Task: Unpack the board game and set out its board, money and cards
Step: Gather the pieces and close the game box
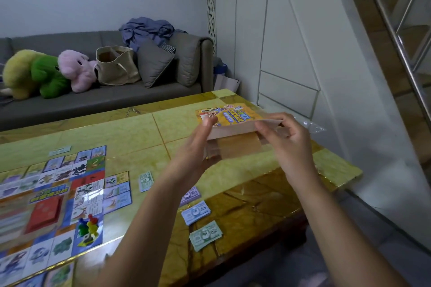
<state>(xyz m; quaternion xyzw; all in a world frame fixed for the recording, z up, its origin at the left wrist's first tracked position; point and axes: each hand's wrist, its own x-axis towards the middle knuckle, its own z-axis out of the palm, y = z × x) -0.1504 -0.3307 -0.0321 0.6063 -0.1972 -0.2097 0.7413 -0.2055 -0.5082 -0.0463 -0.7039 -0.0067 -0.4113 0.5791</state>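
We hold the game box [233, 119] over the worktop [144, 137]: our left hand [198, 144] grips its left edge, thumb on the lid, and our right hand [286, 137] pinches its right edge. Left of the box lie the board [53, 193] and money stacks [196, 212]; beyond it stands a grey sofa [116, 98].

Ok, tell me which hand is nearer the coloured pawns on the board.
Left. The left hand holds the box right of the pawns; the right hand holds its farther end.

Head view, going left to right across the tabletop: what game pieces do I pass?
Red card stack → coloured pawns → small green note stack → blue 500 notes → game box. The board and other note stacks overlap these, so they are omitted.
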